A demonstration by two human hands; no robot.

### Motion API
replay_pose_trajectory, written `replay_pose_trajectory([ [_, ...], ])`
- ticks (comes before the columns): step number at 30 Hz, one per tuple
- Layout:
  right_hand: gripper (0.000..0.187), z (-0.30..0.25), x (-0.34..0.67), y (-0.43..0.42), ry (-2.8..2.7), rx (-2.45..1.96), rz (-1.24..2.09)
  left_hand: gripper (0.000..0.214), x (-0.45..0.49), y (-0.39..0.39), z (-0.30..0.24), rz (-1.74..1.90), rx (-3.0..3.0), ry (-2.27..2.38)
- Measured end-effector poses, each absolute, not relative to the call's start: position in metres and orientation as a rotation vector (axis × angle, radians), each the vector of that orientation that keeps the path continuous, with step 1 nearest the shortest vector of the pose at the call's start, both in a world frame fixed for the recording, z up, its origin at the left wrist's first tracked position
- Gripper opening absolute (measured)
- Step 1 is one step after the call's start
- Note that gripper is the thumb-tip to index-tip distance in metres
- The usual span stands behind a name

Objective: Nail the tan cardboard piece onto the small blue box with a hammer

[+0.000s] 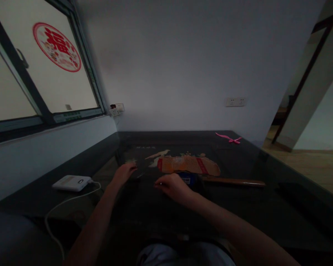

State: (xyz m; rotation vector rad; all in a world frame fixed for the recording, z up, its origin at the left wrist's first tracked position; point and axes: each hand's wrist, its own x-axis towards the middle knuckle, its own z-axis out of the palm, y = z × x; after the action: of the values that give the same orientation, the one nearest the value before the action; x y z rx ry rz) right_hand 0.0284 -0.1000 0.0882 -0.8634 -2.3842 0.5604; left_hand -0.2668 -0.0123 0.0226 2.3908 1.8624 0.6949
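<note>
My left hand [124,173] is above the dark table, its fingers pinched together at the tips. Whatever is between them is too small and dark to make out. To its right, my right hand [174,186] is also closed, knuckles up, with a tiny bright spot near the fingertips; what it pinches cannot be told. A thin shiny sliver [140,175] shows in the gap between the hands. Just behind my right hand lies a blue item with a white label [186,180], partly covered by the hand. Beyond it is a flat tan-and-red patterned piece [188,165].
A brown wooden handle [235,181] extends right from beside the blue item. At left sits a white power bank [72,183] with a white cable [69,200] running toward me. A pink ribbon-like item [230,139] lies at the far right, a dark flat object [302,199] nearer.
</note>
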Motion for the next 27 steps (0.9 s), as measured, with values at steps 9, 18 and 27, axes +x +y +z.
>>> replay_pose_trajectory([
  [9, 0.030, 0.043, -0.045, -0.042, -2.688, -1.194, 0.075, 0.022, -0.271, -0.007, 0.004, 0.528, 2.275, 1.859],
  [18, 0.033, 0.024, -0.069, -0.013, -2.762, -1.288, 0.018, 0.024, -0.272, -0.018, 0.008, 0.539, 2.157, 1.833],
  [27, 0.030, 0.023, -0.071, -0.009, -2.788, -1.206, -0.022, 0.021, -0.271, -0.018, 0.006, 0.623, 2.212, 1.756],
])
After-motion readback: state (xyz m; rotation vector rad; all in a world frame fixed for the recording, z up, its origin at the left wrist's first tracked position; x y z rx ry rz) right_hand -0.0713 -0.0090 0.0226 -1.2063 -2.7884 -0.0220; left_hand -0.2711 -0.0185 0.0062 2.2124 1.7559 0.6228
